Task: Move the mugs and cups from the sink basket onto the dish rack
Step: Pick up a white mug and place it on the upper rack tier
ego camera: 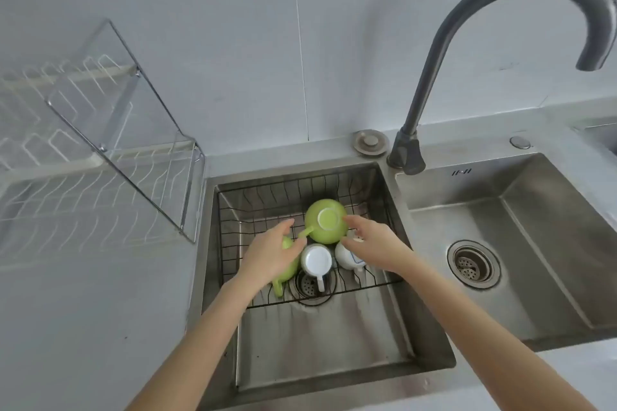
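The sink [334, 340] is brushed stainless steel, dull-shining with faint streaks, and the sink basket [233, 210] in it is thin dark wire. The green mug [325, 222] and white mug [316, 260] look like smooth, glossy glazed ceramic, while the faucet [434, 53] is matt dark grey metal. At the tabletop's [93, 327] left edge, the dish rack [66, 197] is white-coated wire with a clear glossy panel; the tabletop itself is smooth, matt pale grey.

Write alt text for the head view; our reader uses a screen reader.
Both bare hands, left hand and right hand, reach over upturned green and white mugs in a black wire sink basket; an empty white dish rack stands left.
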Motion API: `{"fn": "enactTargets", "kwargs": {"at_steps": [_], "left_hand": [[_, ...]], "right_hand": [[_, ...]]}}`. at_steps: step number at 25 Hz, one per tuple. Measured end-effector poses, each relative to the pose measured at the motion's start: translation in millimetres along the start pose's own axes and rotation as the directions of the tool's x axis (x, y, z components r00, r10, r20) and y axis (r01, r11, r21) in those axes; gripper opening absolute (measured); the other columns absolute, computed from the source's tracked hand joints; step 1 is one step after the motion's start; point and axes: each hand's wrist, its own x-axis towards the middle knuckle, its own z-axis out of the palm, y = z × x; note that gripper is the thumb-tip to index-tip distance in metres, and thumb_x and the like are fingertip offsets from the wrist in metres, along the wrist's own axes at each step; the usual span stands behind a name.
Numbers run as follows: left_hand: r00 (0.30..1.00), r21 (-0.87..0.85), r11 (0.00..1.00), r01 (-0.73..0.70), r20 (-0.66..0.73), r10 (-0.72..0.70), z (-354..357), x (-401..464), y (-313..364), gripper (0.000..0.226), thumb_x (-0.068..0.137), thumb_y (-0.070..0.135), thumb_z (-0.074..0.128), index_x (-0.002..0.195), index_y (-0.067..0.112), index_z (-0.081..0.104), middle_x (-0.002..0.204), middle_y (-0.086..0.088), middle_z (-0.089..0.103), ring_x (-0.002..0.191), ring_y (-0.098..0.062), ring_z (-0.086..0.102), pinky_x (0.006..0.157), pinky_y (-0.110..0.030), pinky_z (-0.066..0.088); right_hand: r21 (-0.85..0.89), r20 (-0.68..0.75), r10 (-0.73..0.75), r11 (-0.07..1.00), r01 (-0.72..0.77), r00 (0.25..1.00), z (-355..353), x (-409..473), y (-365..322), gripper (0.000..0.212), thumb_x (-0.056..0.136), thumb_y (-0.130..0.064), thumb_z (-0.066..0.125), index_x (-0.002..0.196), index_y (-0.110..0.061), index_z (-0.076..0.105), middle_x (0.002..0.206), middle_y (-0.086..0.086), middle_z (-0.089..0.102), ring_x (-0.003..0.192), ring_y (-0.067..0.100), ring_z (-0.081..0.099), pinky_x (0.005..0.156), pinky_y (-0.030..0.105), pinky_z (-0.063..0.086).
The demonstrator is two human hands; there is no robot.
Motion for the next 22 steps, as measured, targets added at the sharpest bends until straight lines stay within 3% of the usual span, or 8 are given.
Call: {"fn": "enactTargets", "kwargs": {"at_steps": [6, 8, 10, 12, 13, 15, 19, 22], "left_hand": [[0.975, -0.112, 0.977, 0.183, 0.147, -0.166, 33, 28, -22, 0.053, 0.089, 0.029, 0.051, 0.138, 0.014, 0.034, 0.142, -0.011, 0.044, 0.13, -0.024, 0.042, 0.106, -0.032, 0.034], [0.959, -0.143, 0.957, 0.251, 0.172, -0.226, 42, 38, -31, 0.053, 0.09, 0.027, 0.049, 0.138, 0.013, 0.033, 0.142, -0.012, 0.045, 0.131, -0.025, 0.042, 0.107, -0.032, 0.033], [0.938, -0.177, 0.931, 0.319, 0.201, -0.283, 52, 46, -40, 0.054, 0.091, 0.027, 0.047, 0.139, 0.011, 0.03, 0.142, -0.012, 0.045, 0.126, -0.029, 0.047, 0.109, -0.035, 0.035], [0.925, -0.181, 0.919, 0.35, 0.222, -0.309, 62, 52, -46, 0.055, 0.092, 0.027, 0.046, 0.14, 0.009, 0.027, 0.145, -0.012, 0.042, 0.126, -0.031, 0.048, 0.109, -0.037, 0.035], [0.921, -0.187, 0.914, 0.36, 0.227, -0.317, 67, 55, -49, 0.055, 0.092, 0.026, 0.046, 0.141, 0.008, 0.026, 0.147, -0.011, 0.039, 0.129, -0.028, 0.045, 0.111, -0.034, 0.033], [0.916, -0.204, 0.905, 0.373, 0.234, -0.325, 76, 60, -51, 0.052, 0.093, 0.022, 0.045, 0.14, 0.007, 0.028, 0.147, -0.009, 0.037, 0.134, -0.023, 0.037, 0.107, -0.027, 0.03], [0.915, -0.202, 0.903, 0.379, 0.224, -0.335, 88, 72, -55, 0.046, 0.091, 0.017, 0.048, 0.134, 0.008, 0.037, 0.139, -0.008, 0.049, 0.126, -0.023, 0.045, 0.083, -0.015, 0.031], [0.919, -0.216, 0.901, 0.376, 0.207, -0.334, 95, 76, -58, 0.046, 0.089, 0.019, 0.053, 0.131, 0.006, 0.041, 0.13, -0.007, 0.054, 0.116, -0.023, 0.052, 0.063, -0.01, 0.026]], "right_hand": [[0.124, 0.081, 0.109, 0.985, -0.119, 0.991, 34, 36, 19, 0.059, 0.092, -0.02, 0.046, 0.145, -0.012, 0.022, 0.13, 0.017, 0.054, 0.122, 0.03, 0.05, 0.101, 0.036, 0.039], [0.168, 0.111, 0.149, 0.972, -0.166, 0.983, 47, 48, 26, 0.06, 0.091, -0.02, 0.047, 0.145, -0.011, 0.021, 0.106, 0.006, 0.06, 0.109, 0.025, 0.051, 0.093, 0.033, 0.04], [0.162, 0.149, 0.19, 0.963, -0.214, 0.97, 62, 62, 36, 0.061, 0.091, -0.021, 0.047, 0.145, -0.012, 0.021, 0.075, -0.004, 0.046, 0.094, 0.017, 0.042, 0.081, 0.029, 0.036], [0.166, 0.187, 0.217, 0.954, -0.248, 0.958, 72, 71, 43, 0.059, 0.091, -0.02, 0.046, 0.144, -0.012, 0.022, 0.073, -0.004, 0.043, 0.091, 0.016, 0.041, 0.078, 0.028, 0.033], [0.174, 0.204, 0.225, 0.949, -0.262, 0.953, 75, 74, 46, 0.057, 0.091, -0.019, 0.045, 0.143, -0.011, 0.024, 0.078, -0.001, 0.049, 0.093, 0.018, 0.045, 0.077, 0.027, 0.033], [0.152, 0.22, 0.237, 0.95, -0.273, 0.946, 82, 80, 48, 0.053, 0.091, -0.018, 0.045, 0.14, -0.01, 0.028, 0.108, 0.012, 0.061, 0.105, 0.028, 0.054, 0.079, 0.026, 0.034], [0.073, 0.202, 0.226, 0.967, -0.245, 0.953, 98, 92, 51, 0.062, 0.091, -0.017, 0.045, 0.146, -0.011, 0.017, 0.147, 0.015, 0.037, 0.126, 0.032, 0.046, 0.099, 0.034, 0.038], [0.071, 0.171, 0.206, 0.973, -0.221, 0.963, 107, 101, 51, 0.062, 0.094, -0.019, 0.044, 0.146, -0.009, 0.012, 0.156, 0.006, 0.017, 0.136, 0.027, 0.034, 0.104, 0.033, 0.031]]}}
